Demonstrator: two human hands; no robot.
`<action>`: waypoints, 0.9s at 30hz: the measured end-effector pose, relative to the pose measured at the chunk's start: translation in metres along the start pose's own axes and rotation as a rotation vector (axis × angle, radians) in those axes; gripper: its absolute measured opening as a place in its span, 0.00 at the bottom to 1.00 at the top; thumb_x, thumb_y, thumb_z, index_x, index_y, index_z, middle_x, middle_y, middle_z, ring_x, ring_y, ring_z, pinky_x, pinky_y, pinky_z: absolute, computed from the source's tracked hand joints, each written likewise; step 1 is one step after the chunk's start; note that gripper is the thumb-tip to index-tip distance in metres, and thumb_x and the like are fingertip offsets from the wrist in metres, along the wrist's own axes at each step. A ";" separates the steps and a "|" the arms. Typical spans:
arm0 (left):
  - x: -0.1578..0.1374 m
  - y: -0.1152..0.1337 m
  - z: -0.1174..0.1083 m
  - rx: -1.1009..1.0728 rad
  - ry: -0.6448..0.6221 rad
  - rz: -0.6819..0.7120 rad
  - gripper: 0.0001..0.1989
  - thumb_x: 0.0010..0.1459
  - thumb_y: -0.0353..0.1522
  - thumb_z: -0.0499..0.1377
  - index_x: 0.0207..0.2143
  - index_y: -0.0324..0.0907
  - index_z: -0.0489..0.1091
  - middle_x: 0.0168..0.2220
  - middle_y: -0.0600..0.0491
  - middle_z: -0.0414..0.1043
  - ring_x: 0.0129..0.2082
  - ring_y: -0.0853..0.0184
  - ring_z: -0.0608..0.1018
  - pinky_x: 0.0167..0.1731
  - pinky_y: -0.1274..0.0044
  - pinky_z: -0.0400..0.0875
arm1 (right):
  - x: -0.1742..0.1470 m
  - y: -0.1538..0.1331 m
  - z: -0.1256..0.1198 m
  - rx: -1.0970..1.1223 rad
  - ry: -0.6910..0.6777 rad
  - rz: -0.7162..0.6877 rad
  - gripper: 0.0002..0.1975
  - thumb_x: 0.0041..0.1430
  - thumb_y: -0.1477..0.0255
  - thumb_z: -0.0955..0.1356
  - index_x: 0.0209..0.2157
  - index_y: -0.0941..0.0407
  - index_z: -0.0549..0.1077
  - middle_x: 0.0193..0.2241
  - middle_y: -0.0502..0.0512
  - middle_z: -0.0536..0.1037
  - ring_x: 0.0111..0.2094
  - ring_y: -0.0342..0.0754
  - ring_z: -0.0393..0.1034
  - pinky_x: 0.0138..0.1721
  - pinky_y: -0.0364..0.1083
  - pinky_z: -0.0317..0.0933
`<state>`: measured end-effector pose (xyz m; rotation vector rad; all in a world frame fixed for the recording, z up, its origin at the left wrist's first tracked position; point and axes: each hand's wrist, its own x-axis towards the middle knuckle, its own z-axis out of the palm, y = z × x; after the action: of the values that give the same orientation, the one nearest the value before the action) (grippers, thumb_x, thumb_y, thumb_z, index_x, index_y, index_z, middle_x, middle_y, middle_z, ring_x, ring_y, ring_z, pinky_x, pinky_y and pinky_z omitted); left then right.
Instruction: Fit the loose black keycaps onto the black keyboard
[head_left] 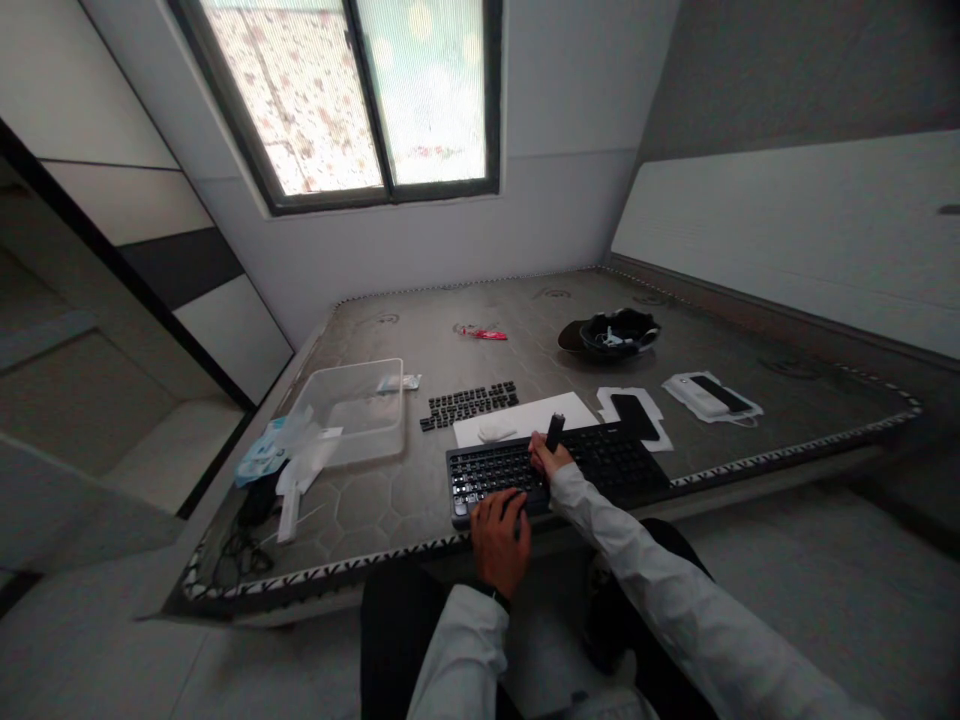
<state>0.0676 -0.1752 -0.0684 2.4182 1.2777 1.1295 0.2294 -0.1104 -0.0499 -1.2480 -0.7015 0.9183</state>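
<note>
A black keyboard (551, 468) lies along the front edge of the mattress; bare switches show on its left part, while keycaps sit on its right. My left hand (501, 535) is closed over the keyboard's front left edge, fingers bent onto it. Above the keyboard's middle, my right hand (547, 458) is closed around a short black-handled tool (555, 432), held upright; its lower end is hidden by the hand. Loose black keycaps (469, 403) are laid out in rows behind the keyboard. Beside them, a white crumpled wipe (496, 430) rests on a white sheet (577, 408).
A clear plastic bin (352, 412) stands at the left, with wipe packs (262, 452) and a cable (244, 550) beside it. To the right are a black phone (634, 416) on a white cloth and another dark device (721, 393). A cap (611, 334) and red packet (491, 335) lie farther back.
</note>
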 end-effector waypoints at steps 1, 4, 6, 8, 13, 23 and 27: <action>0.000 0.000 0.000 0.000 -0.003 -0.002 0.15 0.59 0.28 0.59 0.48 0.49 0.73 0.49 0.52 0.74 0.50 0.61 0.72 0.52 0.65 0.63 | -0.001 0.001 0.001 -0.030 0.005 -0.010 0.30 0.39 0.39 0.69 0.19 0.53 0.64 0.09 0.41 0.55 0.12 0.38 0.46 0.15 0.42 0.41; -0.001 0.000 0.000 -0.002 -0.008 -0.011 0.15 0.59 0.28 0.59 0.48 0.49 0.73 0.49 0.52 0.74 0.51 0.60 0.72 0.52 0.64 0.62 | -0.004 0.003 0.006 -0.129 0.033 -0.058 0.31 0.37 0.38 0.69 0.18 0.54 0.66 0.11 0.45 0.61 0.14 0.40 0.52 0.16 0.43 0.47; -0.001 0.000 0.000 -0.006 -0.008 -0.013 0.15 0.59 0.28 0.59 0.48 0.49 0.73 0.49 0.53 0.74 0.51 0.60 0.72 0.52 0.64 0.62 | -0.007 0.001 0.009 -0.175 0.060 -0.090 0.31 0.36 0.38 0.69 0.17 0.54 0.66 0.12 0.47 0.64 0.15 0.42 0.55 0.18 0.44 0.52; -0.001 -0.001 0.000 -0.013 -0.008 -0.008 0.15 0.59 0.28 0.59 0.48 0.49 0.73 0.49 0.53 0.74 0.51 0.61 0.72 0.52 0.64 0.62 | -0.009 -0.001 0.011 -0.160 0.077 -0.104 0.31 0.36 0.38 0.69 0.18 0.54 0.67 0.12 0.47 0.65 0.16 0.43 0.58 0.20 0.45 0.57; -0.001 -0.001 0.001 -0.015 -0.001 -0.003 0.15 0.58 0.27 0.59 0.48 0.49 0.73 0.48 0.52 0.74 0.50 0.61 0.72 0.52 0.65 0.63 | -0.010 -0.006 0.014 -0.019 0.056 -0.032 0.31 0.36 0.38 0.69 0.20 0.54 0.65 0.10 0.42 0.60 0.11 0.39 0.53 0.13 0.41 0.53; 0.005 0.006 0.000 0.075 0.044 -0.016 0.16 0.57 0.27 0.60 0.47 0.49 0.73 0.45 0.53 0.75 0.47 0.62 0.73 0.50 0.67 0.63 | -0.014 -0.008 0.011 0.135 -0.017 0.019 0.30 0.39 0.42 0.71 0.17 0.53 0.59 0.07 0.39 0.52 0.08 0.34 0.41 0.09 0.39 0.36; 0.011 0.013 0.000 0.071 0.047 -0.059 0.15 0.58 0.27 0.59 0.46 0.48 0.73 0.43 0.52 0.74 0.46 0.61 0.73 0.50 0.65 0.62 | -0.016 -0.003 0.009 0.153 -0.014 -0.016 0.30 0.40 0.43 0.71 0.17 0.52 0.57 0.08 0.39 0.51 0.09 0.35 0.40 0.10 0.40 0.36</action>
<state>0.0797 -0.1750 -0.0569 2.3994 1.4176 1.1508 0.2142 -0.1202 -0.0446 -1.1003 -0.6394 0.9509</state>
